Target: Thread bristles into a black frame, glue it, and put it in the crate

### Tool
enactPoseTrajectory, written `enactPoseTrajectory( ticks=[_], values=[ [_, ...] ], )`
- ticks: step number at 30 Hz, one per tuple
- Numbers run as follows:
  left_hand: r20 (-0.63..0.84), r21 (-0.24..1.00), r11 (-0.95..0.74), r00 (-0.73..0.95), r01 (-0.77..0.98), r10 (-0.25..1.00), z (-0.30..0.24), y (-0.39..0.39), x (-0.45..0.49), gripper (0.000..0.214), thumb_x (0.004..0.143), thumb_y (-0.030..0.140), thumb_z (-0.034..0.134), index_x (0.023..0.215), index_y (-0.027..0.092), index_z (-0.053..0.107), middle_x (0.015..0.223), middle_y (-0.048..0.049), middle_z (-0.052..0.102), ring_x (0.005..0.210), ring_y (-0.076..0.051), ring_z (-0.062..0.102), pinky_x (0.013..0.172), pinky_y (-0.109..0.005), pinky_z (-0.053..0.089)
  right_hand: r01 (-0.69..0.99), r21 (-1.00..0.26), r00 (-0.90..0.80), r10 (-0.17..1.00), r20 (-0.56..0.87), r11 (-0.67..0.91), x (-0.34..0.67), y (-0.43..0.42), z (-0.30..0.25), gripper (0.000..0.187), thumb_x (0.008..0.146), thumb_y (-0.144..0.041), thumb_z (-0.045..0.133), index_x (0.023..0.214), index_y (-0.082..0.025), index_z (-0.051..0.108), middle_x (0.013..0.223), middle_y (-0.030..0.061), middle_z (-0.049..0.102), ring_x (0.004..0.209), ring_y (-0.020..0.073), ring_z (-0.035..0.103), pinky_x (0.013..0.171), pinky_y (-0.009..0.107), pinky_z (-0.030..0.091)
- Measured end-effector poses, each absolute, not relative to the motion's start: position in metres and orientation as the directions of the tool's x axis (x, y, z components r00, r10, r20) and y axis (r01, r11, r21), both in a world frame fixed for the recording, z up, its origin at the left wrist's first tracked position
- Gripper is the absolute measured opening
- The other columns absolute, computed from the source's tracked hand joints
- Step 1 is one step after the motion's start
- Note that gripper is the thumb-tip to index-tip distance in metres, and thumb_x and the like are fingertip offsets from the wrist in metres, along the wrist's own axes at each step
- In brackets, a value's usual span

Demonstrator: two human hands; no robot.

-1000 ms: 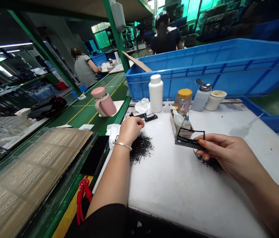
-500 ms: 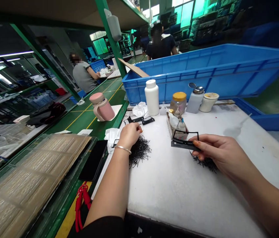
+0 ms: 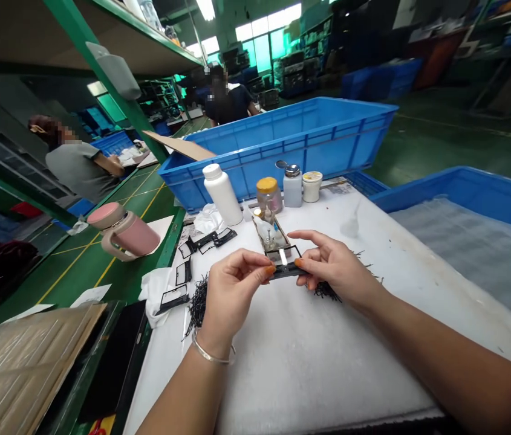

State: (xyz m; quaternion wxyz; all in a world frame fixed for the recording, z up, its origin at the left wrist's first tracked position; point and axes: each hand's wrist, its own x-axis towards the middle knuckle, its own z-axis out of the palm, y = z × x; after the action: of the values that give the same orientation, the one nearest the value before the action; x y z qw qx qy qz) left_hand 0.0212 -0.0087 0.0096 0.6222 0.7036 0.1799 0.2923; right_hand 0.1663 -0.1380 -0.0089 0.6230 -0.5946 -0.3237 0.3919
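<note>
A small black plastic frame (image 3: 289,269) with a rectangular opening is held up over the white tabletop (image 3: 309,356). My right hand (image 3: 334,266) grips its right end between thumb and fingers, the index finger stretched along the top. My left hand (image 3: 232,290), closed in a pinch, is at the frame's left end; whether a tiny piece is also between its fingertips I cannot make out. Beside my left wrist lies a pile of thin black strips (image 3: 198,308), and another pile (image 3: 326,292) is partly hidden under my right hand. Several similar black frames (image 3: 184,272) lie at the left.
Behind the hands stand a white bottle (image 3: 223,196), a yellow-lidded jar (image 3: 268,194), a pump dispenser (image 3: 292,188), a tub (image 3: 312,187) and a small box of bottles (image 3: 270,232). A blue crate (image 3: 282,148) borders the back. A pink mug (image 3: 126,229) stands left. Two people sit beyond.
My left hand has come from the strip pile to the frame's left end. My right hand has brought the frame leftward in view, and the camera has turned right.
</note>
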Motion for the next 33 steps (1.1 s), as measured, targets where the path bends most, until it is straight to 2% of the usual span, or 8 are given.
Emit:
enactPoseTrajectory(
  ticks=[5,8,12,17,24,30,33],
  values=[
    [0.301,0.904,-0.426,0.743,-0.024,0.598,-0.002,-0.016,0.026,0.008,0.077,0.023,0.074,0.073,0.018,0.070,0.082,-0.0048,0.071,0.083,-0.019,0.066,0.073,-0.029,0.053,-0.081,-0.997,0.476,0.879,-0.023,0.018,0.163,-0.139,-0.008,0.044,0.083,-0.028,0.061,0.126,-0.024,0.051,0.061,-0.0067,0.053,0.061,0.0128,0.064,0.052,0.020,0.050],
    [0.333,0.876,-0.482,0.734,-0.009,0.592,-0.004,-0.013,0.027,0.008,0.077,0.022,0.074,0.073,0.018,0.069,0.083,-0.0043,0.071,0.082,-0.018,0.066,0.072,-0.028,0.052,-0.062,-0.998,0.476,0.880,-0.009,0.024,0.163,-0.138,-0.007,0.038,0.084,-0.027,0.058,0.121,-0.021,0.055,0.062,-0.0051,0.056,0.058,0.0114,0.063,0.052,0.019,0.050],
    [0.328,0.883,-0.470,0.722,-0.004,0.609,-0.004,-0.009,0.026,0.004,0.076,0.020,0.073,0.074,0.018,0.069,0.083,-0.0029,0.070,0.080,-0.017,0.065,0.072,-0.027,0.053,-0.055,-0.998,0.479,0.878,-0.025,0.002,0.162,-0.137,-0.005,0.029,0.085,-0.025,0.055,0.112,-0.016,0.060,0.066,-0.0021,0.060,0.055,0.0096,0.061,0.050,0.018,0.049],
    [0.310,0.893,-0.449,0.699,0.018,0.644,-0.005,-0.006,0.026,0.004,0.076,0.020,0.073,0.079,0.019,0.070,0.082,-0.0008,0.069,0.079,-0.015,0.064,0.072,-0.023,0.053,-0.055,-0.998,0.479,0.878,-0.008,0.021,0.162,-0.137,-0.005,0.027,0.086,-0.021,0.053,0.112,-0.016,0.059,0.067,-0.0020,0.058,0.056,0.0094,0.062,0.049,0.018,0.049],
    [0.265,0.935,-0.356,0.701,-0.017,0.662,-0.005,-0.006,0.028,0.008,0.075,0.021,0.074,0.079,0.018,0.069,0.080,-0.0007,0.067,0.079,-0.013,0.063,0.071,-0.021,0.055,-0.060,-0.996,0.482,0.876,0.024,0.060,0.161,-0.139,-0.007,0.048,0.085,-0.020,0.054,0.132,-0.026,0.044,0.072,-0.0042,0.055,0.064,0.0145,0.067,0.049,0.021,0.052],
    [0.220,0.953,-0.301,0.723,-0.017,0.655,-0.005,-0.005,0.028,0.012,0.074,0.020,0.076,0.081,0.017,0.068,0.080,-0.0010,0.067,0.075,-0.012,0.062,0.067,-0.018,0.053,-0.084,-0.994,0.459,0.888,0.018,0.063,0.161,-0.137,-0.009,0.038,0.084,-0.020,0.056,0.121,-0.019,0.052,0.078,0.0004,0.061,0.068,0.0151,0.067,0.050,0.021,0.052],
    [0.183,0.966,-0.258,0.736,-0.011,0.652,-0.006,-0.003,0.028,0.015,0.073,0.020,0.077,0.084,0.017,0.067,0.079,-0.0008,0.066,0.074,-0.012,0.061,0.065,-0.019,0.052,-0.083,-0.994,0.462,0.886,0.027,0.073,0.162,-0.137,-0.009,0.036,0.083,-0.019,0.057,0.119,-0.018,0.053,0.079,0.0005,0.062,0.068,0.0145,0.067,0.051,0.021,0.052]
  ],
)
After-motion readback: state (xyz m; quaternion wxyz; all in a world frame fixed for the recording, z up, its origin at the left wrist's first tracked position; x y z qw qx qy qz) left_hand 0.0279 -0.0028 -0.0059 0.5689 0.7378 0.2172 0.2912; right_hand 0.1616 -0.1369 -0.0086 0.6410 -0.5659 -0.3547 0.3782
